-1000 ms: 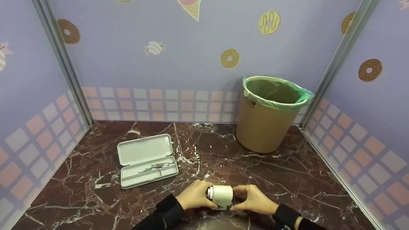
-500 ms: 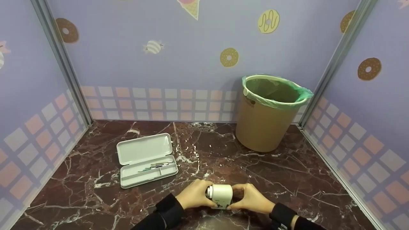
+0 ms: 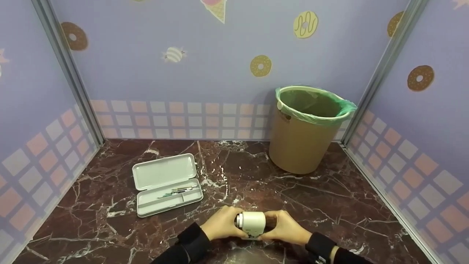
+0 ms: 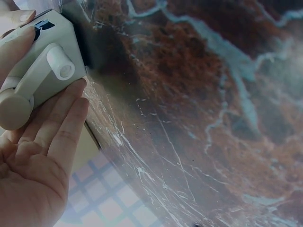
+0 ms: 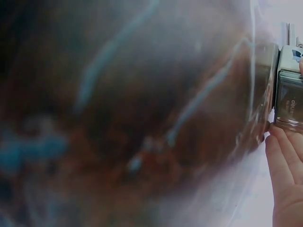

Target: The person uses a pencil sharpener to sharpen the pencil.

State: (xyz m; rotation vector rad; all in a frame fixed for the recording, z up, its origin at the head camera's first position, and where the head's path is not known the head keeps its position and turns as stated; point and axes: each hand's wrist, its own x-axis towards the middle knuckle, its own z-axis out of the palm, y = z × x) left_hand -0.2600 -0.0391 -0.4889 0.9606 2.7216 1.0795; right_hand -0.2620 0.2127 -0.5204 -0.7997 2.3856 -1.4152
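A cream crank pencil sharpener [image 3: 254,222] lies between both hands near the front of the table. My left hand [image 3: 222,224] grips its crank end, thumb on the near side and fingers around the far side. The left wrist view shows the crank [image 4: 34,78] with its white knob [image 4: 61,66], the left fingers stretched beneath the body. At the opposite end, my right hand [image 3: 287,228] pinches the sharpener between thumb and fingers. A smoky see-through shavings drawer [image 5: 289,97] shows there in the right wrist view, right fingertips at its lower edge.
An open pale pencil case [image 3: 170,198] with several thin pens or pencils [image 3: 181,190] lies at left on the marbled table [image 3: 234,165]. Back right stands a brown bin [image 3: 298,146] with a green liner [image 3: 326,119]. Patterned panels [image 3: 165,84] enclose the table's back and sides.
My right hand has shifted slightly left, its thumb coming up against the sharpener's near side. My left hand keeps its grip. The head view has turned slightly.
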